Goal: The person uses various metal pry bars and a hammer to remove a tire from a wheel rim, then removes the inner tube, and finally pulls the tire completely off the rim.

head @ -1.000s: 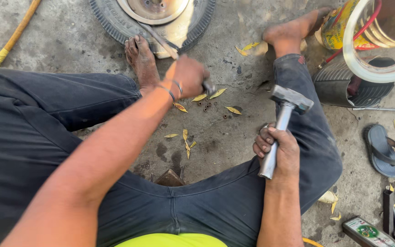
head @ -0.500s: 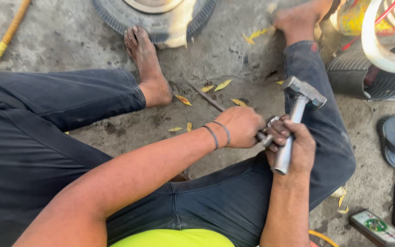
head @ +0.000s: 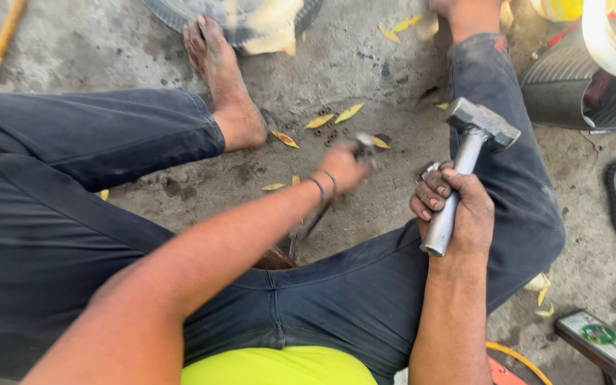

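Head view: the right hand (head: 458, 210) is wrapped tight around a metal hammer (head: 465, 167), head up toward 1 o'clock over the right thigh. At its 9 o'clock, the left hand (head: 344, 167) is closed on a thin dark tool (head: 315, 224) that trails back toward 7 o'clock; the tip is blurred. Small rusty nuts (head: 328, 133) and yellow leaves (head: 336, 117) lie on the concrete floor (head: 365, 64) at the left hand's 12 o'clock.
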